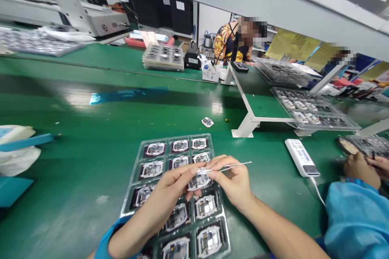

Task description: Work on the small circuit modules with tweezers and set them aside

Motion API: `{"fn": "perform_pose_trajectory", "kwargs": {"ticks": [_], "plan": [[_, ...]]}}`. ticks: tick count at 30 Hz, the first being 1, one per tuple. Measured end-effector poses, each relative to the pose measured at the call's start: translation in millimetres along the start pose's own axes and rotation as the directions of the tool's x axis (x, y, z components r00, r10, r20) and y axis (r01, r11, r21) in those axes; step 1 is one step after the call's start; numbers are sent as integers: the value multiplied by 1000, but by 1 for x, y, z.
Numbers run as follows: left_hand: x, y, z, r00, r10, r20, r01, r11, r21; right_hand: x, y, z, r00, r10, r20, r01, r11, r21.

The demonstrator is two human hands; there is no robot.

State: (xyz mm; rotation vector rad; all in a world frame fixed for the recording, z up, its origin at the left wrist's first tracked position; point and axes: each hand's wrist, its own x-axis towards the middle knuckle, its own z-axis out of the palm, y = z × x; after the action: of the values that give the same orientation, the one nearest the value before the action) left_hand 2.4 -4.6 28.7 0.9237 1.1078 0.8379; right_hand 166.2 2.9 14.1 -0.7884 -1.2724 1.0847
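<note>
My left hand (179, 180) is closed on the edge of a white-rimmed watch case (199, 183) with small electronic parts inside, held just above the tray. A slim pale stick-like tool (235, 165) sits between the fingers and thumb of my right hand (232, 182); its near end lies over the top of that case. Whether it is a pair of tweezers or a swab I cannot tell. Beneath both hands, a clear plastic tray (129, 194) carries rows of similar watch cases (207, 205), each in its own compartment. My forearms and hands cover part of it.
One loose watch case (207, 122) lies beyond the tray. A white handheld device (301, 158) with a cable is at the right, beside a co-worker's hands (361, 170) and blue sleeve (355, 214). A white-legged shelf (247, 125) bears more trays. Blue film (127, 95) lies farther back.
</note>
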Motion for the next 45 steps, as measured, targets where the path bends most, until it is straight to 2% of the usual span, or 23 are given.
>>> {"fn": "perform_pose_trajectory", "kwargs": {"ticks": [5,8,12,16,22,25,27,32,39,45], "plan": [[3,-3,-4,999,-29,-23,29,1000,-6,-1,-5,-4,958,-272,95,286,936,-204],[3,-3,-5,999,-51,-19,50,999,-21,0,-6,-7,941,-305,148,336,902,-272],[2,-3,-5,998,-67,-2,67,997,-35,0,-4,-8,941,-289,175,329,905,-271],[1,-2,-4,997,-73,2,73,996,-49,-1,-1,-6,960,-246,130,270,938,-217],[1,-3,-3,999,-43,-7,43,998,-38,-1,1,-4,1000,-17,25,19,996,-85],[1,-3,-2,999,-44,10,44,999,-10,0,2,-4,992,123,-14,-123,992,-19],[1,-2,-2,998,-53,22,53,999,14,1,2,-4,985,172,-14,-172,985,-4],[2,-1,-3,998,-57,-6,57,998,41,0,-1,-5,995,71,66,-61,989,-137],[3,-3,-2,997,-78,-13,79,995,56,-1,2,-3,989,141,34,-141,990,6],[0,-1,0,994,-98,-41,101,993,64,-2,-1,-3,995,65,73,-55,989,-138]]}}
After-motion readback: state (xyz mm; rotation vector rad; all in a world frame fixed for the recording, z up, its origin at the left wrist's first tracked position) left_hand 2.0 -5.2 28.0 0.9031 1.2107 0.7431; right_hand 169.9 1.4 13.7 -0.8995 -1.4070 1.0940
